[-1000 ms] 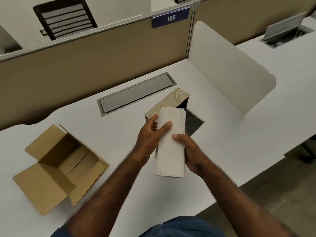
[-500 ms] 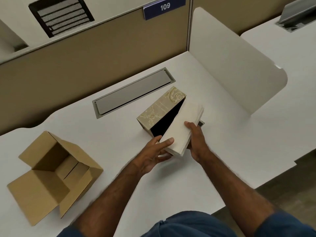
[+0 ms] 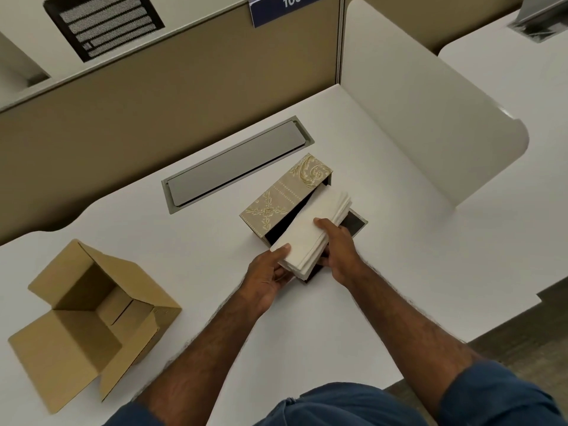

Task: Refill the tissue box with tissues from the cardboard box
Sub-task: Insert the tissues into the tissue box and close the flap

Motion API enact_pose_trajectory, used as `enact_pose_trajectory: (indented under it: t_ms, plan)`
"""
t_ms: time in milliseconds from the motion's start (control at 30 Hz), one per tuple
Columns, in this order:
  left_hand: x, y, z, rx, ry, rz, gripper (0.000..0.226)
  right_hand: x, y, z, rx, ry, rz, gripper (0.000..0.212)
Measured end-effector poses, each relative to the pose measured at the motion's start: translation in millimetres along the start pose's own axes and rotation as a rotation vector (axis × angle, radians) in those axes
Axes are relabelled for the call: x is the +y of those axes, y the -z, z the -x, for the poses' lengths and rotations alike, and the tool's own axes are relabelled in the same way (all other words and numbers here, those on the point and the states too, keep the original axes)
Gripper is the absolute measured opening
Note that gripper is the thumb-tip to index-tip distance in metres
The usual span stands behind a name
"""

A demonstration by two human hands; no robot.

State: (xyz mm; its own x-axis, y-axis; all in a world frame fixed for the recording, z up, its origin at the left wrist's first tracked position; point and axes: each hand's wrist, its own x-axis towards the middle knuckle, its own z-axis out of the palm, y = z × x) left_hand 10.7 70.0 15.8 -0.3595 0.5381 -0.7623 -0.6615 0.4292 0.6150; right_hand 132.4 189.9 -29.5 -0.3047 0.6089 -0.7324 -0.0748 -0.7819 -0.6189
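Note:
A beige tissue box (image 3: 284, 196) with gold ornament lies on its side on the white desk (image 3: 353, 318), its dark open side facing me and a dark flap lying on the desk beyond it. A thick stack of white tissues (image 3: 310, 232) sits tilted in that opening, partly inside. My left hand (image 3: 267, 276) grips the stack's near end, thumb on top. My right hand (image 3: 336, 249) holds the stack's right edge, thumb across the top sheet. The brown cardboard box (image 3: 92, 321) stands open at the left, its inside showing only cardboard.
A grey metal cable hatch (image 3: 236, 166) is set flush in the desk behind the tissue box. A white curved divider panel (image 3: 430, 112) rises at the right. A tan partition wall (image 3: 153, 87) closes the back. The desk's front edge runs just right of my right forearm.
The tissue stack went from flat above the desk in front of the box to tilted into the box's open side. Both hands moved forward and right with it.

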Motion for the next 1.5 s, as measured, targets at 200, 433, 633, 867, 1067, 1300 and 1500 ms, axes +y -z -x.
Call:
enact_pose_trajectory:
  t_ms: [200, 433, 633, 867, 1067, 1300, 1500]
  plan:
    - [4.0, 0.0, -3.8, 0.022, -0.025, 0.070, 0.032, -0.9, -10.2, -2.7, 0.086, 0.023, -0.014, 0.068]
    - [9.5, 7.9, -5.2, 0.014, -0.056, 0.089, 0.035, -5.4, -16.9, -2.7, 0.097, 0.050, -0.074, 0.059]
    - [14.3, 19.3, -2.6, 0.024, -0.102, 0.078, 0.028, 2.2, -24.6, -6.5, 0.120, 0.047, -0.125, 0.063]
    - [41.3, 25.0, -6.8, 0.445, -0.557, -0.349, 0.045, 1.9, -32.4, -10.6, 0.126, 0.061, -0.160, 0.059]
    - [83.2, 12.9, -23.0, 0.265, -0.790, -0.882, 0.066, 0.7, -40.7, -15.2, 0.136, 0.077, -0.131, 0.072]
    - [85.4, 14.0, -35.3, 0.143, -0.764, -1.133, 0.082, -7.1, -55.0, -18.6, 0.095, 0.087, -0.121, 0.063]
    - [88.3, 17.7, -37.1, 0.104, -0.777, -1.164, 0.080, -12.9, -69.2, -19.3, 0.086, 0.080, -0.116, 0.054]
